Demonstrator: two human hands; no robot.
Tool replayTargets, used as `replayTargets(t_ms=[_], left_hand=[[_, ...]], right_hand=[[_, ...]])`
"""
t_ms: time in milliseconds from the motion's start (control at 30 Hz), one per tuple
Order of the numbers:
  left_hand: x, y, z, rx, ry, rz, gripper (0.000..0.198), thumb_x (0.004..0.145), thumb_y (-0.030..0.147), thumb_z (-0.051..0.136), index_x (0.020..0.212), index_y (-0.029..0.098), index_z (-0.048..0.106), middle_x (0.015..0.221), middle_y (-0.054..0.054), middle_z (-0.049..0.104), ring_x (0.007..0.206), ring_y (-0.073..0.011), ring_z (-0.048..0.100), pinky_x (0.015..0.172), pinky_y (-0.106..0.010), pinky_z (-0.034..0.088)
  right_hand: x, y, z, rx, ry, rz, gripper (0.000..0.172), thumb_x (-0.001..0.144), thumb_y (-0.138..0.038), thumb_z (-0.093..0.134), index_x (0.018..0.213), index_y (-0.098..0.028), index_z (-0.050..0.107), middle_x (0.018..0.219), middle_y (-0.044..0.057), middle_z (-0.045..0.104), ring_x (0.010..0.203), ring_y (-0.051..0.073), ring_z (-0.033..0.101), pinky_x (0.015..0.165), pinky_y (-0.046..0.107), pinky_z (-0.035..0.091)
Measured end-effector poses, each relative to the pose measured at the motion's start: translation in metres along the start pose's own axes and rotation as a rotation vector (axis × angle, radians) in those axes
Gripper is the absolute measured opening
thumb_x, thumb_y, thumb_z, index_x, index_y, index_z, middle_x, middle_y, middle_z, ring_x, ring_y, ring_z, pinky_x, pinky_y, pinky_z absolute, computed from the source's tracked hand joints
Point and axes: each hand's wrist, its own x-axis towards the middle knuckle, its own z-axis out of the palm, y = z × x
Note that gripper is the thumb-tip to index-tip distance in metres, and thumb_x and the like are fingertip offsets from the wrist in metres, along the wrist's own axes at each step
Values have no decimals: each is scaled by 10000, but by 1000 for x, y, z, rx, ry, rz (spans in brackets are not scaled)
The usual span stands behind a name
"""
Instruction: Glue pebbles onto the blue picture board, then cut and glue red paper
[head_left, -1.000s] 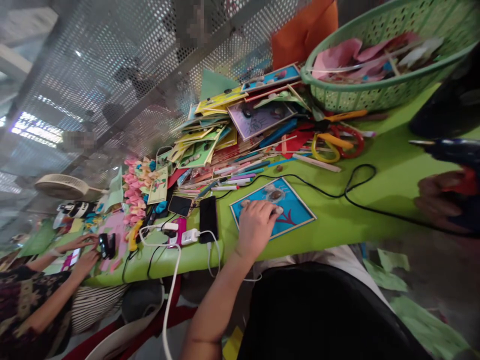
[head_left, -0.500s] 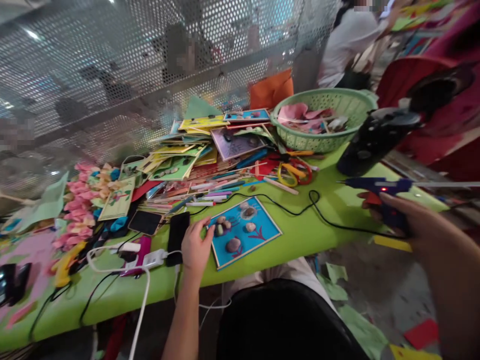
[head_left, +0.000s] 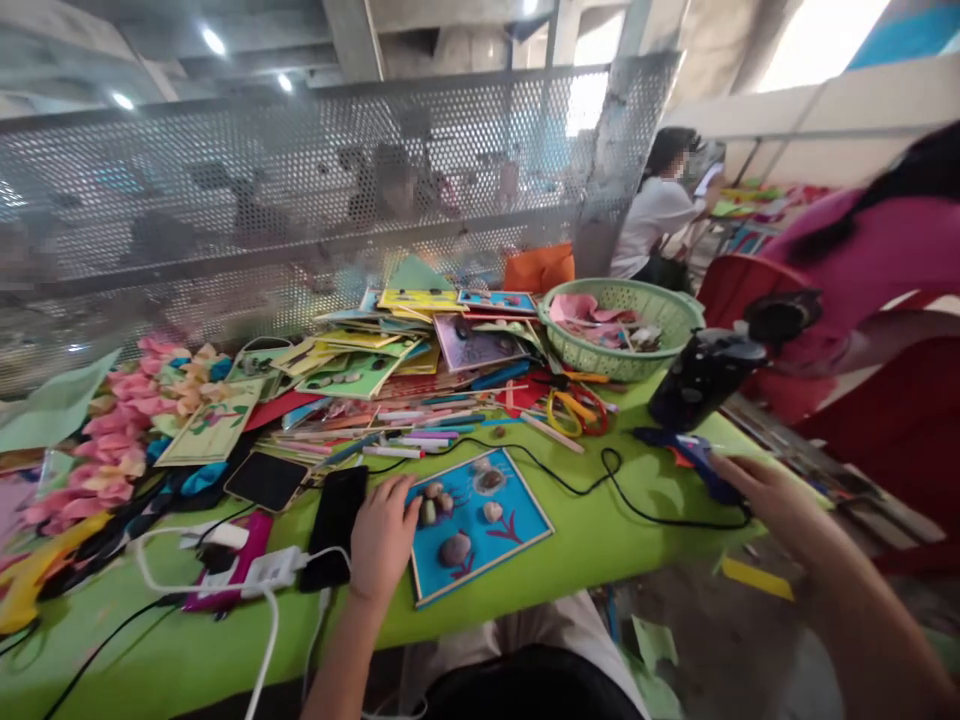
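Close by on the green table (head_left: pixel 592 550) lies the blue panel (head_left: pixel 478 531), likely light and stiff, best held by its frame (head_left: pixel 487 568), clear of the pebbles (head_left: pixel 454 548); the left hand (head_left: pixel 382 530), loosely bent, touches its left edge, grip unclear; farther off, the right hand (head_left: pixel 761 495) touches the glue gun (head_left: pixel 699 460), closure hidden

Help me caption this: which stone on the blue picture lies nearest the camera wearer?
The large, dark, rounded stone low on the blue picture; the clustered stones, pale stone and brown stone all lie farther up.
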Motion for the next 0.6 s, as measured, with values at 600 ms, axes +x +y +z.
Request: replayTargets(t_ms=[600], left_hand=[[13, 16, -12, 172, -202, -74, 310, 916, 69, 494, 1128, 196, 682, 1160, -100, 675, 1142, -288, 628, 969, -394, 482]], right_hand=[[-29, -131, 47, 83, -163, -442, 371, 979, -524, 480, 1004, -244, 721, 977, 81, 730, 849, 238, 681, 769, 361, 518]])
